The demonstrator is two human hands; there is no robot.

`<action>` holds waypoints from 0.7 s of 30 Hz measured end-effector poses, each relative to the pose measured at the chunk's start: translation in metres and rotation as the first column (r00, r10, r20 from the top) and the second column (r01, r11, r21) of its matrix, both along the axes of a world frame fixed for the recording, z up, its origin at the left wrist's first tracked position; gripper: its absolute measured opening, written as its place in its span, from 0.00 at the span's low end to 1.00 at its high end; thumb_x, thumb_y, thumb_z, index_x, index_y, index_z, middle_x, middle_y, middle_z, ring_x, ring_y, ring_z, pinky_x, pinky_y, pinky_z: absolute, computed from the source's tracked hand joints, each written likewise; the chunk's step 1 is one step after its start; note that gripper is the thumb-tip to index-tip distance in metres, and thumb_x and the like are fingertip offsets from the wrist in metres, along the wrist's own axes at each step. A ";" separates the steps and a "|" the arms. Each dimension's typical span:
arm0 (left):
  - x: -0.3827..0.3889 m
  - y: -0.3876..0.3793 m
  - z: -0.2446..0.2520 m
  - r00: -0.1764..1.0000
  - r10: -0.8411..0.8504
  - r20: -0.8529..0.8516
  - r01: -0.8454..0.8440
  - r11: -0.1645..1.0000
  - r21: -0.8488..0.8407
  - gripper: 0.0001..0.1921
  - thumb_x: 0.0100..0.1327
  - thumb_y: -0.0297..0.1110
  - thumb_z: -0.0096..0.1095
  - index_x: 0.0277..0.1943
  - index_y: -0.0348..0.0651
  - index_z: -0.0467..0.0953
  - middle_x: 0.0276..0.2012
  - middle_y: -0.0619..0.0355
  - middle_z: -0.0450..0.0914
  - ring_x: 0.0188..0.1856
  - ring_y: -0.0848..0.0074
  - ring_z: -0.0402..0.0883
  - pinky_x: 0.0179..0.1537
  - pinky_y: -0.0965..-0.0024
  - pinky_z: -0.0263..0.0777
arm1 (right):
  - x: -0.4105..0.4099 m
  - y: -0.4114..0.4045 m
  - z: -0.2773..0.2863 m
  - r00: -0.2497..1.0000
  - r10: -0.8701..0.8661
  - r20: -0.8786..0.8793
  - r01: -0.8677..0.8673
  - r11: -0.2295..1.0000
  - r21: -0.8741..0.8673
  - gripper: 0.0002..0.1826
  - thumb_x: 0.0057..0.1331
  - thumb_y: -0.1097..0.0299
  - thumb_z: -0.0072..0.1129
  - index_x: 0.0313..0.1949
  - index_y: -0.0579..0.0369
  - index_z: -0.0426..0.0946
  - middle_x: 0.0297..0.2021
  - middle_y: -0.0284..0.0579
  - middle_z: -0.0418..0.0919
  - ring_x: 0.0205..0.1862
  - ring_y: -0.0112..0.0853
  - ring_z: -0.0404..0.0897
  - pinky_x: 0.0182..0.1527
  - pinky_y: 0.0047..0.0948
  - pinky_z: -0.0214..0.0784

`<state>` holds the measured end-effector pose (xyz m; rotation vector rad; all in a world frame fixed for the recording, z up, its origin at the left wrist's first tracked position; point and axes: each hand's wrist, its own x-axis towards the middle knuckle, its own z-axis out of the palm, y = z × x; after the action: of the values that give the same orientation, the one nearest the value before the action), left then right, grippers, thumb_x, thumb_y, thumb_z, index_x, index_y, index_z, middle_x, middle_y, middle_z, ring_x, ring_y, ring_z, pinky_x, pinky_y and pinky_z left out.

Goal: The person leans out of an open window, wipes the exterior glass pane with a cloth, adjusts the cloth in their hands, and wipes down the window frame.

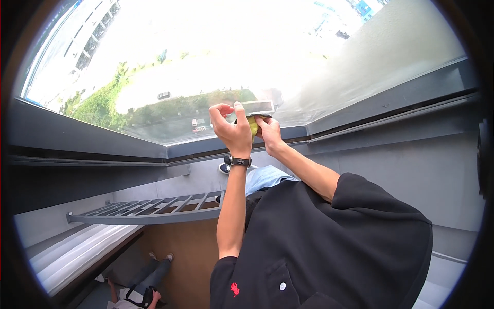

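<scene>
In front of the window glass, both my hands are raised close together. A yellow-green cloth with a dark edge hangs between them. My right hand pinches the cloth between thumb and fingers. Beside it, my left hand has its thumb up and its fingers curled; part of the cloth lies behind it, and whether it grips the cloth cannot be told. A black wristband is on my left wrist.
A grey window frame runs below the glass. To the left a grey metal ladder or railing reaches out over a brown floor. Lower down at the left is another person, beside a white ledge or curtain.
</scene>
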<state>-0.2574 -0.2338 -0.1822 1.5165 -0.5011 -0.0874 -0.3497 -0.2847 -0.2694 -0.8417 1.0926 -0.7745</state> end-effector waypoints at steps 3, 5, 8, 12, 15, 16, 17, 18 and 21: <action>0.002 0.000 0.016 0.996 0.036 0.087 -0.033 0.999 -0.040 0.11 0.57 0.32 0.60 0.30 0.37 0.65 0.25 0.55 0.67 0.28 0.67 0.69 0.34 0.65 0.64 | -0.006 -0.004 0.009 0.998 0.056 -0.009 -0.056 0.998 0.004 0.11 0.66 0.66 0.53 0.41 0.60 0.75 0.34 0.41 0.80 0.33 0.26 0.80 0.37 0.26 0.74; 0.003 0.000 0.013 0.988 0.039 0.152 -0.034 0.999 -0.030 0.11 0.57 0.32 0.62 0.31 0.37 0.65 0.25 0.55 0.68 0.28 0.67 0.69 0.34 0.65 0.64 | -0.009 -0.006 0.000 0.996 0.088 0.002 -0.088 0.996 -0.009 0.10 0.66 0.66 0.53 0.41 0.60 0.75 0.34 0.41 0.80 0.33 0.26 0.80 0.37 0.26 0.74; 0.004 0.001 0.001 0.970 0.027 0.242 -0.028 1.000 0.001 0.12 0.57 0.33 0.64 0.32 0.37 0.67 0.26 0.55 0.69 0.29 0.68 0.70 0.34 0.65 0.65 | -0.010 -0.008 -0.018 0.994 0.112 -0.017 -0.111 0.993 0.038 0.10 0.66 0.67 0.54 0.40 0.61 0.76 0.34 0.40 0.80 0.31 0.27 0.80 0.34 0.26 0.75; -0.005 0.001 -0.017 0.993 0.031 0.111 -0.035 0.999 0.029 0.08 0.59 0.30 0.60 0.34 0.36 0.69 0.28 0.53 0.73 0.29 0.68 0.74 0.34 0.67 0.67 | -0.010 -0.013 -0.055 0.986 0.139 0.095 -0.150 0.981 0.124 0.11 0.65 0.66 0.56 0.41 0.60 0.75 0.36 0.40 0.79 0.33 0.27 0.79 0.33 0.27 0.74; -0.026 0.001 -0.062 0.999 -0.017 0.034 0.010 0.983 0.185 0.07 0.60 0.30 0.57 0.35 0.36 0.70 0.29 0.53 0.74 0.30 0.67 0.76 0.35 0.66 0.69 | -0.035 -0.020 -0.021 0.989 0.060 0.137 -0.092 0.967 0.239 0.11 0.67 0.65 0.50 0.45 0.57 0.73 0.40 0.39 0.78 0.40 0.28 0.78 0.43 0.29 0.71; -0.038 -0.003 -0.075 0.996 -0.085 -0.016 0.086 0.970 0.228 0.07 0.60 0.31 0.56 0.36 0.36 0.70 0.29 0.52 0.74 0.30 0.67 0.77 0.35 0.67 0.71 | -0.053 -0.030 -0.016 0.984 0.055 0.171 -0.094 0.968 0.233 0.11 0.68 0.65 0.47 0.45 0.56 0.72 0.41 0.38 0.78 0.41 0.28 0.78 0.43 0.29 0.71; -0.053 -0.005 -0.086 0.965 -0.167 -0.203 0.210 0.954 0.216 0.08 0.60 0.31 0.57 0.39 0.36 0.71 0.31 0.51 0.76 0.33 0.68 0.79 0.37 0.68 0.73 | -0.070 -0.037 0.002 0.985 0.034 0.172 -0.070 0.975 0.209 0.11 0.69 0.64 0.45 0.45 0.56 0.71 0.41 0.38 0.77 0.41 0.28 0.77 0.43 0.29 0.70; -0.067 -0.009 -0.097 0.924 -0.293 -0.245 0.345 0.915 0.207 0.10 0.61 0.32 0.57 0.41 0.35 0.72 0.31 0.51 0.78 0.34 0.70 0.80 0.38 0.70 0.73 | -0.087 -0.045 0.023 0.985 -0.005 0.173 -0.032 0.977 0.210 0.11 0.69 0.65 0.45 0.46 0.55 0.71 0.41 0.38 0.77 0.42 0.28 0.77 0.44 0.29 0.69; -0.100 -0.017 -0.090 0.693 -0.633 -0.345 0.703 0.700 0.126 0.11 0.63 0.35 0.57 0.42 0.36 0.74 0.32 0.51 0.81 0.34 0.70 0.81 0.39 0.71 0.73 | -0.128 -0.062 0.093 0.954 -0.045 0.297 0.026 0.997 0.069 0.10 0.70 0.65 0.42 0.43 0.56 0.70 0.39 0.40 0.77 0.41 0.29 0.77 0.45 0.31 0.70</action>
<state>-0.3578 -0.2512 -0.2722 1.4552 -0.8281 -0.9722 -0.4773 -0.3471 -0.1761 -0.6275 0.8602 -0.8615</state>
